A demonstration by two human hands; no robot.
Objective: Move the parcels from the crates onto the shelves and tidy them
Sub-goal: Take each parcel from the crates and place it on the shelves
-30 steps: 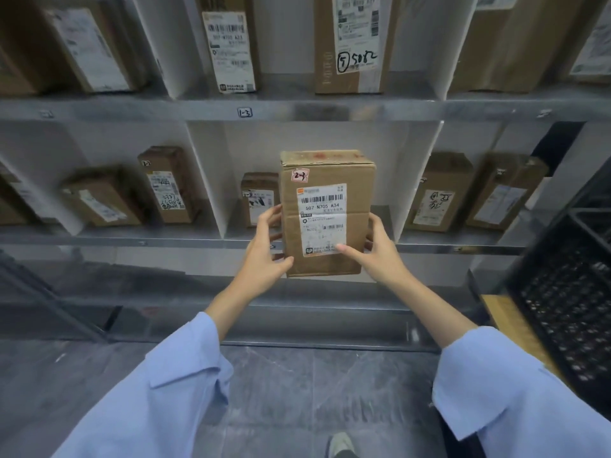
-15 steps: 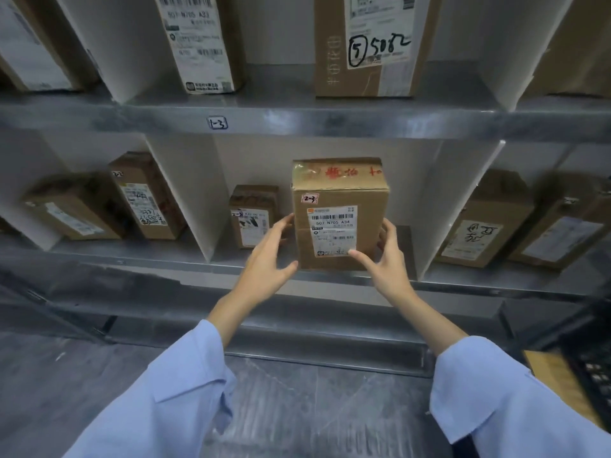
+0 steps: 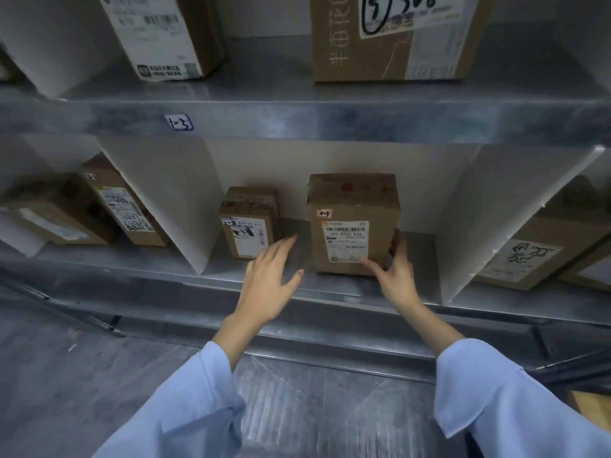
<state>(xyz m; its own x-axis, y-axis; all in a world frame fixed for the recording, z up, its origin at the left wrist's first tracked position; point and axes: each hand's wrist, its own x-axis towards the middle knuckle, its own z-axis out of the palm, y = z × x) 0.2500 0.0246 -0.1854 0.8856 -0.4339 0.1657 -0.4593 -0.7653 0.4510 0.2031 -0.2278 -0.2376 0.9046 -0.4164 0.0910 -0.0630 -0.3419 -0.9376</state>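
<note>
A brown cardboard parcel [image 3: 353, 206] stands upright on the lower metal shelf [image 3: 426, 259], in the middle compartment between two white dividers, one to the left [image 3: 165, 200] and one to the right [image 3: 496, 219]. Its front carries a white shipping label [image 3: 345, 241] reading 507 N705 A34 and, above that, a small sticker marked 2-3 [image 3: 324, 213]. The right hand [image 3: 395, 276] holds the parcel at its lower right corner: the thumb lies on the front face by the label and the fingers curl round the right side, so this grip is clamped on the box. The left hand [image 3: 269, 279] hangs just beside the parcel's left side without touching it, its fingers straight and spread, its grip apart and holding nothing; it sits over the gap between this parcel and a smaller parcel [image 3: 249, 223] that stands to the left in the same compartment, near the back. Both arms wear light blue sleeves. The compartment to the left holds two more labelled boxes [image 3: 125, 206], leaning; the one to the right holds a box with handwritten marks [image 3: 535, 256]. The upper shelf [image 3: 330, 122] bears a tag reading 1-3 [image 3: 178, 122] on its front edge and carries a large box with a circled 5 [image 3: 396, 38] and another labelled box [image 3: 165, 34]. Below lies a grey floor [image 3: 66, 375].
</note>
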